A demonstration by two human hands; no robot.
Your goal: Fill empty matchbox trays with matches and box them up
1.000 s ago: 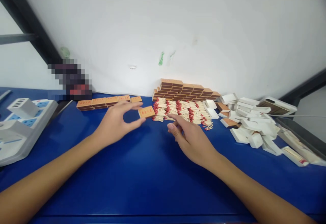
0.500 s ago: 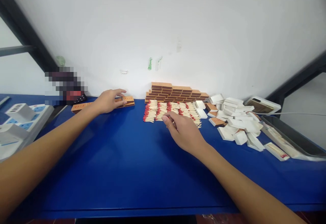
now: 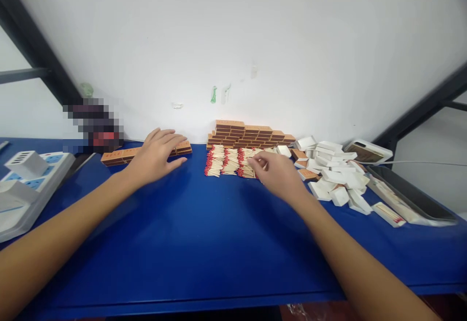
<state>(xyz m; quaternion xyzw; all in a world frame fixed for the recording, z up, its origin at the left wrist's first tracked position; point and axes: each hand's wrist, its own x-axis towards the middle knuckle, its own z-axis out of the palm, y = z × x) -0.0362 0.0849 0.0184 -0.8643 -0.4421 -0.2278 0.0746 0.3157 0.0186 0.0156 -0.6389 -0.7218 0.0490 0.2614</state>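
My left hand is open, its fingers spread over the row of orange-brown matchbox sleeves against the wall. Part of that row is hidden behind the hand. My right hand is curled with thumb and fingertips together at the right part of the red-tipped matches. Whatever may be in that pinch is too small to make out. The matches lie in several bunches on the blue table. Right behind them rises a stepped stack of matchbox sleeves.
White inner matchbox trays are heaped at the right, a few orange sleeves among them. One tray holds matches. A phone and a dark container stand further right. A power strip with plugs lies left.
My left hand has lifted off the row of sleeves and spread its fingers. My right hand has moved to the right along the matches. The view has shifted slightly.
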